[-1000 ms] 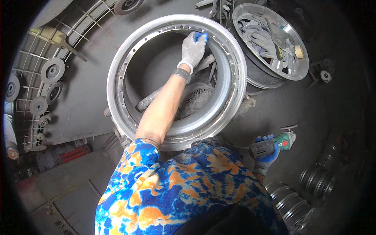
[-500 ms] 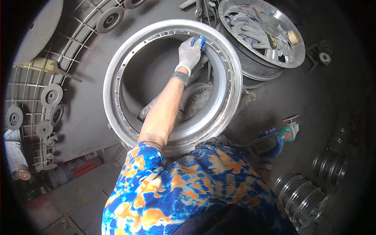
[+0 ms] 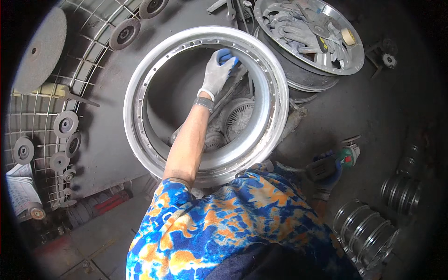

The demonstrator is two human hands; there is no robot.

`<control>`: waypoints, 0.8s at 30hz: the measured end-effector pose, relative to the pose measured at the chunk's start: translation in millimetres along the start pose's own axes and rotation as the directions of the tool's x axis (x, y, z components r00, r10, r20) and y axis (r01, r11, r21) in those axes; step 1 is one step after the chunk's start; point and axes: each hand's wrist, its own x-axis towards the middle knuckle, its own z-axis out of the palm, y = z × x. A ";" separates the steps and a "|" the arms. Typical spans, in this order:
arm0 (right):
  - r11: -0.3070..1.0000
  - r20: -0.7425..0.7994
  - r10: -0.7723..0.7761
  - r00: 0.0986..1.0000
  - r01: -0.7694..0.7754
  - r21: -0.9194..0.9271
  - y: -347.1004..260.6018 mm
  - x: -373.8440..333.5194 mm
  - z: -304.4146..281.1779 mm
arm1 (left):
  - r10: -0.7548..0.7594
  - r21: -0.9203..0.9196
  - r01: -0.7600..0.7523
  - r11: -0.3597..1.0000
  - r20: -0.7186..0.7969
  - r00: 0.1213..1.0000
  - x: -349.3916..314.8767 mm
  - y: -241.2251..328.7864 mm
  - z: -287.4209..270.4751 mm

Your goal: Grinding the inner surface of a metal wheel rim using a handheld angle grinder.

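A large silver wheel rim point(image 3: 135, 109) lies in front of me, its wide centre opening facing up. My left hand point(image 3: 217, 72), in a grey glove with blue fingers, is over the opening near the rim's far right inner edge. Its fingers are loosely bent, the thumb apart from them, and nothing shows between them. At the right, in shadow, my right hand point(image 3: 333, 176) in a blue glove is wrapped round a green and black angle grinder point(image 3: 346, 157). The grinder's disc end points away from the rim, to the right.
Several grinding discs point(image 3: 125, 34) hang on a wire rack point(image 3: 86, 67) at the left. At the far right, a wheel point(image 3: 355, 65) holds grey gloves point(image 3: 298, 35) and a tape roll point(image 3: 347, 37). More rims point(image 3: 361, 228) stand at lower right. A dusty round grille point(image 3: 240, 119) shows through the opening.
My left hand has come off the rim's far inner edge and moved slightly left and nearer, over the opening. The right hand still grips the grinder, which sits about where it was.
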 end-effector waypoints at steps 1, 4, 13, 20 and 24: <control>1.000 0.002 0.004 1.000 -0.004 -0.002 0.3 1.0 1.7 | -0.076 -0.079 0.086 0.993 0.121 0.990 -0.4 8.8 1.3; 1.000 0.034 0.016 0.999 -0.017 0.010 0.3 9.8 7.2 | -0.088 -0.088 0.090 0.992 0.023 0.996 15.1 13.3 5.3; 0.999 0.061 0.032 0.998 -0.033 0.011 -1.7 3.5 14.0 | -0.011 0.278 0.076 0.957 -0.230 0.973 17.7 18.9 18.0; 0.999 -0.027 -0.020 0.999 0.019 -0.039 -10.0 -3.9 5.0 | 0.203 0.492 -0.052 0.869 -0.259 0.944 5.2 24.4 26.6; 0.999 0.051 0.011 0.999 -0.009 -0.048 -17.8 3.4 -11.9 | 0.349 0.515 -0.168 0.840 -0.277 0.895 -28.8 -7.4 31.0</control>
